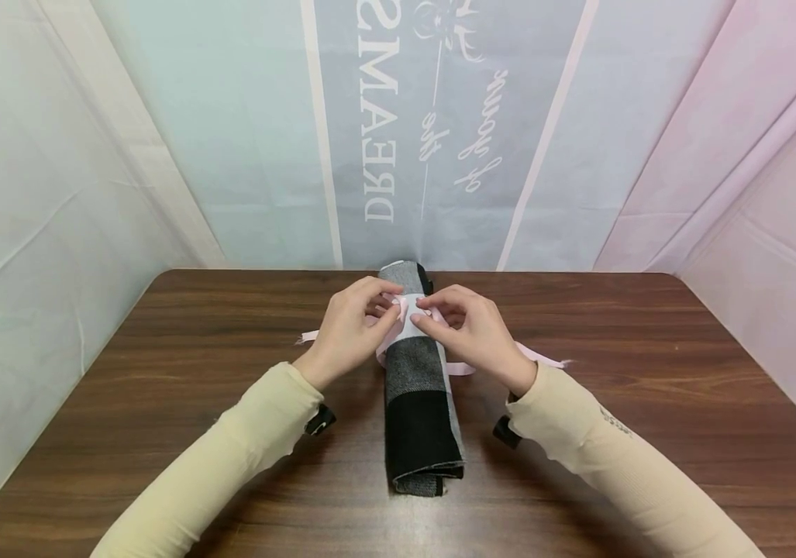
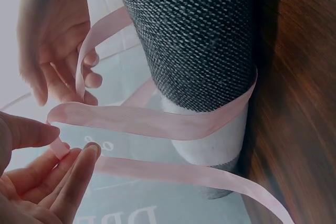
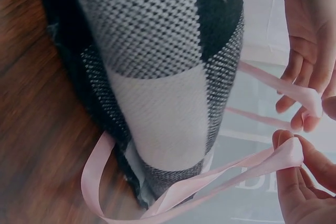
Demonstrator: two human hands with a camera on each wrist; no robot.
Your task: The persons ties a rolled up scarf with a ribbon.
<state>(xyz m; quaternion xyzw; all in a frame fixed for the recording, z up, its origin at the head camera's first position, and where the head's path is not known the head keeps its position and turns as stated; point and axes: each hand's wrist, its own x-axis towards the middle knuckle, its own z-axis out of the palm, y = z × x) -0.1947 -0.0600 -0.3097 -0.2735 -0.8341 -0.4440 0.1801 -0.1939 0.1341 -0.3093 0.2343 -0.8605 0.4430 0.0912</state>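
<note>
A rolled-up black, grey and white checked cloth [image 1: 420, 434] lies lengthwise on the table, with a pale pink ribbon [image 2: 142, 121] passed around its far part. On the left side, my left hand [image 1: 356, 322] pinches a folded length of ribbon between thumb and fingertips, just above the white check. My right hand [image 1: 474, 322] faces it across the roll and pinches another doubled length of the ribbon [image 3: 247, 174]. In the head view the fingertips hide part of the ribbon. A small gap separates the two hands.
The brown wooden table [image 1: 649, 434] extends to both sides. Frayed ribbon ends [image 1: 544, 358] trail out beyond both hands. Behind the table's far edge hangs a pale backdrop [image 1: 251, 139] with white lettering, and light cloth walls stand at either side.
</note>
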